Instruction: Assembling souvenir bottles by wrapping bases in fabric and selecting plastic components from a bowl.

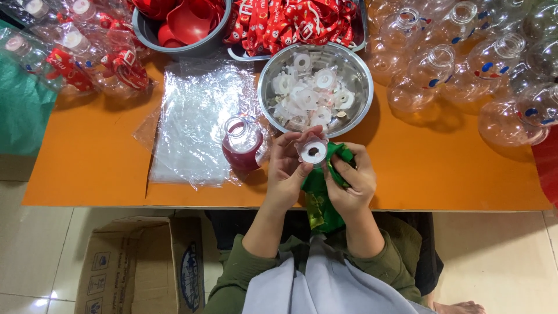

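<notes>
White plastic cap [313,152] sits pinched in my left hand [286,170] fingertips, above the table's [87,174] near edge; my right hand [351,181] just beside it clenches green strap [322,192].

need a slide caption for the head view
Left hand holds a white plastic ring while right hand grips green cloth, beside a steel bowl of rings on an orange table.

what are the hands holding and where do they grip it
The left hand pinches a clear round cap by its rim. The right hand grips a green strap near its upper end, right beside the cap.
</notes>
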